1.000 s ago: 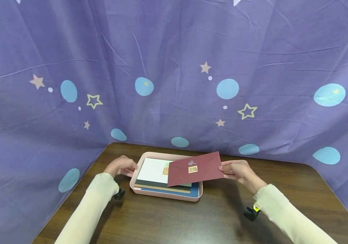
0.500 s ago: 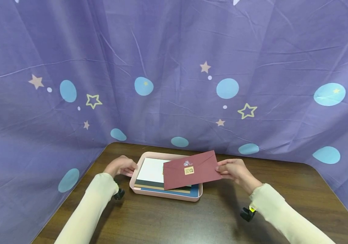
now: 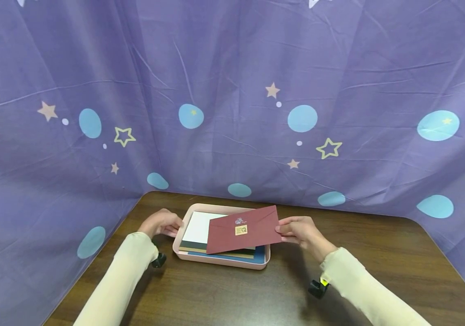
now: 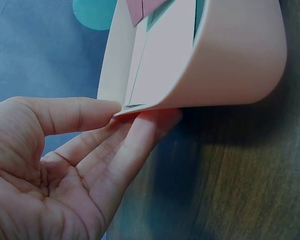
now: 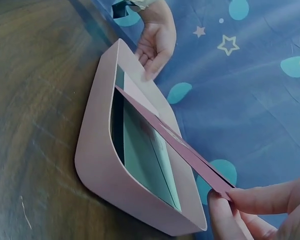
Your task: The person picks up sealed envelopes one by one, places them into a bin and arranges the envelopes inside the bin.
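A dark red envelope with a tan square sticker and a small printed motif is tilted over the pink tray. My right hand pinches its right end between thumb and fingers. In the right wrist view, that end is raised above the tray's rim while the far end dips inside. My left hand holds the tray's left wall, thumb over the rim and fingers against the outside in the left wrist view. Inside lie a white envelope and, below it, dark green, tan and blue ones, partly hidden.
The tray stands on a brown wooden table near its back edge. A purple curtain with stars and blue spots hangs right behind and to the left. Dark wrist devices are strapped below both sleeves.
My right hand has carried the red envelope leftward, so it covers more of the tray and the white envelope. The left hand and the tray have stayed in place.
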`<state>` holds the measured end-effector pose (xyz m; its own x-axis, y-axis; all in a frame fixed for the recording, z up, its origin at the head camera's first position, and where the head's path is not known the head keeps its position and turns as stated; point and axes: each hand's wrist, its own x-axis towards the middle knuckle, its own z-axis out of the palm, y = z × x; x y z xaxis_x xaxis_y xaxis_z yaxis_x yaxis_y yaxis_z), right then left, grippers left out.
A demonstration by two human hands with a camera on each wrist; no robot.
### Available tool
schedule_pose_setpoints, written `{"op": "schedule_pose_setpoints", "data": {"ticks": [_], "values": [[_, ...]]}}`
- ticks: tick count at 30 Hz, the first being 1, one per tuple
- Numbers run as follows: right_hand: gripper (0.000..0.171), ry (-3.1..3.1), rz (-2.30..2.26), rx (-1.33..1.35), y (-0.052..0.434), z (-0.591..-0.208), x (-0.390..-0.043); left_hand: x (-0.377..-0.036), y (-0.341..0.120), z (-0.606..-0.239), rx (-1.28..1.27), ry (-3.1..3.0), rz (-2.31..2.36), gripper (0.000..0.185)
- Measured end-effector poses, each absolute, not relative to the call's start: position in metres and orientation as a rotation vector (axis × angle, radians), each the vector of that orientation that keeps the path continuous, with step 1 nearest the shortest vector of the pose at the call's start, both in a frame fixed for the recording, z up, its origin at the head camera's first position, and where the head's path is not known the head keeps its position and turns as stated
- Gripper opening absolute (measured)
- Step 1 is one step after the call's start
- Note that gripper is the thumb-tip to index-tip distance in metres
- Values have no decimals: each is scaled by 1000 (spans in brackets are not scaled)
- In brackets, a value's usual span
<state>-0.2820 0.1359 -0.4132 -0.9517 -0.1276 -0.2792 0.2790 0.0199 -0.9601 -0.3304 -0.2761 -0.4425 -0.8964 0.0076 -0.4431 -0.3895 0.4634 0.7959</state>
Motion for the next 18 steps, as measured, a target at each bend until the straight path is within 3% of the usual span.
{"op": "schedule_pose_setpoints", "data": {"ticks": [11,18], "values": [[32,1980,-2044,169,113,-420,-283,-330,-277,-444,-298,2335,1419,19],[19,1961,-2064,149,101,-421,-282,-332,-278,-445,-300,2332,1425,19]]}}
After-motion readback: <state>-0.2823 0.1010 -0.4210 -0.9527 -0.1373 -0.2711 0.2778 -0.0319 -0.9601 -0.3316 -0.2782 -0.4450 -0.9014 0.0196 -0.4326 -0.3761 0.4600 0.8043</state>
